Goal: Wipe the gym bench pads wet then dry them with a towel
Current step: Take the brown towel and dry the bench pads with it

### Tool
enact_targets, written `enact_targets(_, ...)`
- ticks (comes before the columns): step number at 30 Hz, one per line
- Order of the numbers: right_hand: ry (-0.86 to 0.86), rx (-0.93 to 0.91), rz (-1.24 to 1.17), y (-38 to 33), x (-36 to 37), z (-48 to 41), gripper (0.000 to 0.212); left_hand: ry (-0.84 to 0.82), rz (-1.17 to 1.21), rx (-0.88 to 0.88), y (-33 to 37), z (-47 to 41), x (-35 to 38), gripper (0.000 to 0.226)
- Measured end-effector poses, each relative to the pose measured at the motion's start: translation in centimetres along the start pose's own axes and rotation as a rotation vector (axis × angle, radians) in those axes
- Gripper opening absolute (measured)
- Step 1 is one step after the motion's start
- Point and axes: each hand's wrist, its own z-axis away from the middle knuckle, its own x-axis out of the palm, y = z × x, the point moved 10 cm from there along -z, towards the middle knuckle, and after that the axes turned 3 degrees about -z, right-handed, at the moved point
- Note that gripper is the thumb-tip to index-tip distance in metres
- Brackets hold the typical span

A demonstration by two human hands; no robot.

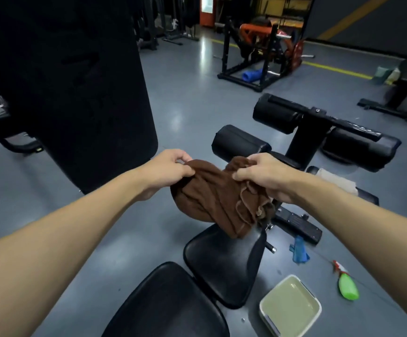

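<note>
Both hands up over the bench, gripping a brown cloth (212, 203) between them: left hand (167, 170) pinches the left edge, right hand (263, 176) clenches the bunched right end. Cloth hangs above the small black seat pad (224, 266); larger back pad (168, 305) nearer. Roller pads (240, 143) beyond. On the floor right: tray of liquid (290, 305), green spray bottle (347, 285), blue glove (299, 250). Pale towel (338, 181) lies on the bench frame, far right.

Brown cloth (212, 203) bunched and twisted, hung in air over glossy black seat pad (224, 266), second black pad (168, 302) set nearer, black roller pad (241, 142) beyond, pale towel (336, 181) draped alongside.
</note>
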Motion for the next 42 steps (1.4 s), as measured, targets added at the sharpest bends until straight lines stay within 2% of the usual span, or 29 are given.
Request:
enact_targets(2, 0.098, -0.093, 0.037, -2.4, -2.0, -1.8, 0.009, 0.004, -0.031, 0.007, 0.7, -1.9, -0.3, 0.021)
enact_targets(4, 0.121, -0.144, -0.008, -4.7, -3.6, -3.7, 0.014, 0.014, -0.067, -0.003, 1.0, -3.5, -0.8, 0.027)
enact_targets(9, -0.089, -0.134, -0.111, -9.8, -5.0, -8.6, 0.029, -0.037, -0.072, -0.037, 3.5, -8.3, -1.5, 0.022)
enact_targets(11, -0.108, -0.138, -0.117, -11.1, -6.2, -11.1, 0.035, -0.137, -0.087, -0.067, 4.9, -10.0, -1.0, 0.029)
enact_targets(13, -0.135, -0.144, -0.123, -12.1, -6.9, -13.3, 0.034, -0.363, -0.101, -0.121, 5.6, -11.1, 0.6, 0.053)
enact_targets(14, -0.172, -0.146, -0.123, -12.8, -6.8, -14.0, 0.029, -0.460, -0.100, -0.126, 6.1, -11.3, 1.6, 0.055)
enact_targets(15, -0.214, -0.151, -0.123, -13.4, -6.5, -14.7, 0.029, -0.491, -0.118, -0.120, 6.6, -11.9, 2.2, 0.049)
enact_targets(17, -0.263, -0.147, -0.143, -14.2, -6.3, -16.1, 0.044, -0.366, -0.123, -0.104, 7.5, -14.0, 2.2, 0.040)
enact_targets(20, -0.264, -0.123, -0.138, -14.7, -7.1, -18.3, 0.045, -0.160, 0.068, -0.058, 8.4, -16.9, 1.4, 0.037)
enact_targets(22, -0.213, -0.098, -0.169, -14.8, -8.8, -20.2, 0.038, -0.175, 0.154, -0.036, 9.1, -17.9, 1.5, 0.033)
enact_targets(24, -0.100, -0.069, -0.339, -14.1, -11.2, -22.5, 0.024, -0.183, 0.255, -0.019, 10.1, -18.7, 1.3, 0.034)
enact_targets(25, -0.038, -0.038, -0.432, -13.0, -12.2, -23.7, 0.024, -0.169, 0.314, -0.011, 10.6, -19.3, 1.1, 0.035)
enact_targets(27, -0.015, 0.089, -0.469, -8.9, -12.3, -25.1, 0.058, -0.135, 0.417, 0.007, 11.6, -20.4, 0.6, 0.034)
enact_targets(28, -0.083, 0.155, -0.452, -6.5, -10.9, -25.3, 0.070, -0.126, 0.446, 0.016, 11.9, -20.9, 0.5, 0.031)
enact_targets(31, -0.356, 0.314, -0.489, -2.0, -5.3, -23.7, 0.087, -0.124, 0.525, 0.008, 12.0, -22.2, 0.2, 0.011)
enact_targets(32, -0.424, 0.337, -0.514, -1.5, -3.8, -23.2, 0.091, -0.133, 0.553, 0.003, 11.8, -22.5, 0.2, 0.012)
enact_targets(36, -0.596, 0.302, -0.700, -2.9, -1.2, -22.2, 0.082, -0.184, 0.532, -0.034, 10.9, -23.3, 0.1, 0.020)
enact_targets(37, -0.586, 0.273, -0.727, -3.5, -1.2, -22.3, 0.073, -0.188, 0.502, -0.048, 10.6, -23.6, -0.1, 0.023)
enact_targets(39, -0.461, 0.217, -0.799, -4.2, -2.4, -23.5, 0.054, -0.167, 0.452, -0.078, 9.6, -24.2, -0.7, 0.029)
enact_targets(40, -0.370, 0.174, -0.829, -4.5, -3.3, -24.2, 0.054, -0.139, 0.422, -0.100, 9.0, -24.5, -1.1, 0.030)
enact_targets(42, -0.205, 0.047, -0.791, -4.7, -5.2, -25.4, 0.073, -0.039, 0.302, -0.144, 7.7, -25.1, -2.2, 0.041)
